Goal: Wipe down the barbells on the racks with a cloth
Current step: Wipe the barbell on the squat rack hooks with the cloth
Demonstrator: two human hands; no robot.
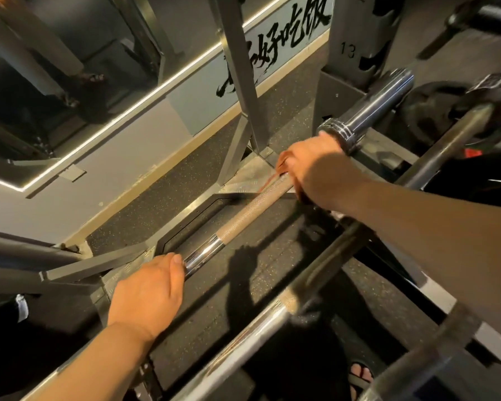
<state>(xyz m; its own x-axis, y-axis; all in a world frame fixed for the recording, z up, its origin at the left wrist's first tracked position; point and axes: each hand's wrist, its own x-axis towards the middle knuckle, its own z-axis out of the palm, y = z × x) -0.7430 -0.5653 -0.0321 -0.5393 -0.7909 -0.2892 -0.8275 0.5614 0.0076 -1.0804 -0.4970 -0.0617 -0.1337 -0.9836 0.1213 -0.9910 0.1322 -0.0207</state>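
A barbell (243, 219) runs diagonally from lower left to upper right, with a knurled middle part and a chrome sleeve (370, 107) at its far end. My left hand (148, 296) grips the smooth chrome part of the shaft at the lower left. My right hand (313, 166) grips the shaft just below the sleeve collar, with an orange-red cloth (281, 166) wrapped under its fingers against the bar. Most of the cloth is hidden by the hand.
A second bar (272, 316) lies parallel and nearer to me. Grey rack uprights (240, 68) rise behind the barbell, one (350, 39) with numbered holes. Black weight plates (434, 111) sit at the upper right. A mirror wall (70, 82) is on the left. A sandalled foot (362, 377) stands on the rubber floor.
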